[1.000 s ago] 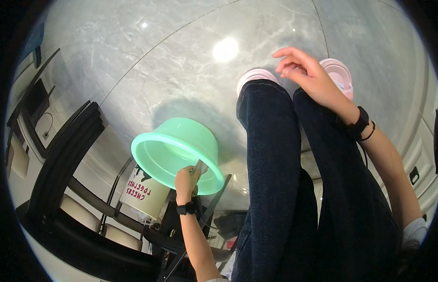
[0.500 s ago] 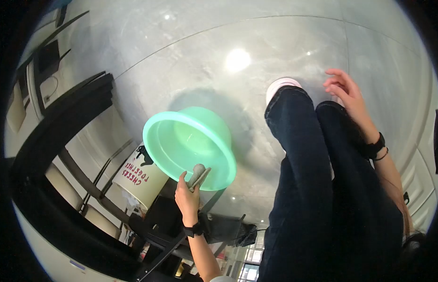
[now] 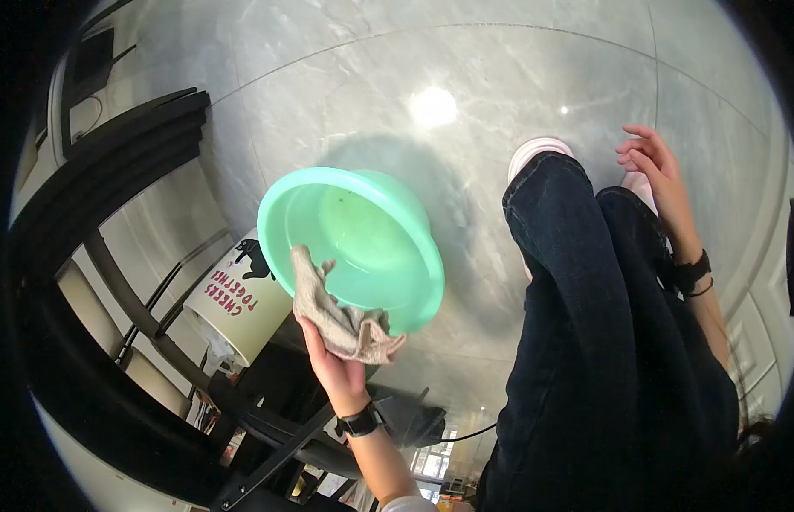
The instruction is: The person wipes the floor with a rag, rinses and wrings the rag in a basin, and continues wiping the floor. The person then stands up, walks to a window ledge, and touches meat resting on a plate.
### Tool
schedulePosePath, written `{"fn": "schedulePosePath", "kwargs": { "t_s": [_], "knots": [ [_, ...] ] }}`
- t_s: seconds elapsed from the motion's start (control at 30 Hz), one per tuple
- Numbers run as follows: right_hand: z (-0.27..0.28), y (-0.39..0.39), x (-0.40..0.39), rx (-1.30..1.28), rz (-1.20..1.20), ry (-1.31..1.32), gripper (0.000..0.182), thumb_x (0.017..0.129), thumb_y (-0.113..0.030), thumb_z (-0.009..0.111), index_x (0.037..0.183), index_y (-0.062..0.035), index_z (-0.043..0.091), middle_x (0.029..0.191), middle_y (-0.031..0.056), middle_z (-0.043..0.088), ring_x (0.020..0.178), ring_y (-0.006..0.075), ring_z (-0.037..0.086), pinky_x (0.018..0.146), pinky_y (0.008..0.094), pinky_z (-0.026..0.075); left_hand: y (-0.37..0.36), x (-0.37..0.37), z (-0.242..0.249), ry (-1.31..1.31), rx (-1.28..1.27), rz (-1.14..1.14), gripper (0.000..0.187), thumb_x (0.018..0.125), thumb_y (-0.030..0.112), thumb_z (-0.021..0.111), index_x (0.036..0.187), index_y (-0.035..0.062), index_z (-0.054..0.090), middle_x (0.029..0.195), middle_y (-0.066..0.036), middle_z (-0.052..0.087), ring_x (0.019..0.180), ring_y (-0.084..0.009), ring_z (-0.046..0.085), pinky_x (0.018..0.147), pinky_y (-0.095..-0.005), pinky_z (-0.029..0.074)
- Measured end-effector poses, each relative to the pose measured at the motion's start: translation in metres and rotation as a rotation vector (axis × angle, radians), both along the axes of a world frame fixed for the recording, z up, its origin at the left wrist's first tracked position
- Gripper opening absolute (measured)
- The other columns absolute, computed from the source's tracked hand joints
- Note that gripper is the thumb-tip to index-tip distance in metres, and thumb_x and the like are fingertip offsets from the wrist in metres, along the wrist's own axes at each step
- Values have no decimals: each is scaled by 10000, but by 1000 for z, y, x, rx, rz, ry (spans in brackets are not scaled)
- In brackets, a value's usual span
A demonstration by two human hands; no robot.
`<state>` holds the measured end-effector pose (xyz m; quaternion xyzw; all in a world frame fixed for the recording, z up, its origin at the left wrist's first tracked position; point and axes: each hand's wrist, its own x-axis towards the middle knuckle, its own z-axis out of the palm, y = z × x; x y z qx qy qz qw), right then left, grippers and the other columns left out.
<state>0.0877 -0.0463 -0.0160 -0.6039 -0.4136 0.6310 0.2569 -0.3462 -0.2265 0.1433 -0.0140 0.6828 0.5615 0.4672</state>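
Note:
A crumpled beige-grey cloth [image 3: 324, 305] lies across my left hand [image 3: 336, 369], thumb along its near edge and the other fingers mostly hidden under it. This hand is over the near rim of a mint-green plastic basin [image 3: 283, 203], and the cloth overlaps the basin's inside in the view. A little shallow, greenish tint and a few dark specks show on the basin's bottom. My right hand [image 3: 655, 167] hangs beside my right shin, holding nothing, its fingers loosely bent and apart.
A cream bin [image 3: 243, 299] with pink lettering and a black cat print stands left of the basin. Black curved furniture framing [image 3: 98, 200] fills the left side. My legs in dark jeans [image 3: 576, 282] are to the right, over glossy grey floor tiles [image 3: 346, 94].
My left hand has turned, and the cloth, bunched and seen edge-on before, now spreads wider across it. The right hand stays by my shin. The whole view has shifted slightly.

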Motion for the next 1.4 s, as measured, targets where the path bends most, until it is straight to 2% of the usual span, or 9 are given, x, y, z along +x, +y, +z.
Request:
{"fn": "schedulePosePath", "kwargs": {
  "t_s": [0.13, 0.27, 0.3, 0.73, 0.93, 1.03, 1.13, 1.23, 1.4],
  "knots": [
    [3, 2, -10, -13, 18, 21, 343, 961, -163, 561, 1285, -54, 542, 1037, 55, 646, 931, 126, 599, 828, 265, 448, 29, 8, -11, -54, 80, -47, 477, 1037, 414, 423, 1393, 98, 456, 1280, -64, 589, 1064, -223, 604, 926, -416, 501],
    [-5, -1, -7, -29, 11, 44, 344, 963, -163, 559, 1288, -50, 541, 1027, 53, 646, 929, 125, 600, 829, 266, 448, 31, 6, -14, -112, 149, -41, 473, 1040, 391, 419, 1411, 99, 440, 1333, -66, 562, 1183, -257, 555, 1044, -488, 422],
    [-9, -2, -5, -27, 6, 49, 344, 963, -164, 559, 1287, -49, 541, 1024, 53, 646, 928, 125, 600, 829, 265, 448, 28, 3, -14, -130, 160, -25, 460, 1037, 379, 430, 1404, 102, 451, 1345, -63, 555, 1246, -266, 512, 1100, -514, 358],
    [-5, 0, -2, -31, 2, 26, 332, 960, -178, 554, 1266, -49, 555, 1015, 48, 642, 926, 121, 596, 828, 259, 447, 26, 0, -34, -254, 275, 22, 427, 1030, 359, 444, 1337, 69, 505, 1261, -91, 592, 1205, -274, 537, 1075, -499, 381],
    [-17, -7, -7, -31, 36, 61, 305, 958, -112, 538, 1255, -49, 556, 1001, 34, 638, 905, 101, 595, 828, 250, 472, 79, 44, -49, -277, 271, 60, 440, 1019, 373, 455, 1336, 72, 509, 1291, -87, 584, 1191, -259, 551, 1026, -475, 429],
    [-8, 0, -16, 59, 66, 39, 281, 940, -118, 578, 1214, -60, 597, 981, 7, 633, 922, 94, 587, 835, 258, 467, 117, 79, -61, -169, 199, -78, 472, 1017, 407, 463, 1327, 54, 511, 1279, -110, 592, 1161, -256, 570, 1035, -448, 438],
    [13, 21, -21, 204, 280, 5, 265, 943, -155, 577, 1168, -25, 628, 1028, 78, 672, 956, 151, 616, 817, 299, 486, 159, 122, -76, -11, 174, -325, 494, 1025, 389, 463, 1348, 16, 489, 1280, -113, 588, 1157, -229, 572, 1015, -397, 442],
    [17, 27, -25, 263, 309, 39, 302, 924, -151, 595, 1193, -13, 610, 1070, 122, 665, 946, 200, 638, 827, 334, 498, 186, 158, -87, 110, 175, -672, 466, 1032, 338, 466, 1326, -22, 507, 1274, -108, 590, 1164, -200, 562, 1010, -351, 425],
    [24, 30, -21, 232, 176, 191, 337, 901, -119, 629, 1210, 8, 590, 1081, 137, 652, 973, 200, 628, 815, 325, 502, 211, 209, -91, -128, 282, -774, 434, 1030, 311, 478, 1269, -42, 560, 1212, -95, 612, 1124, -155, 552, 984, -313, 421]
  ]
}}
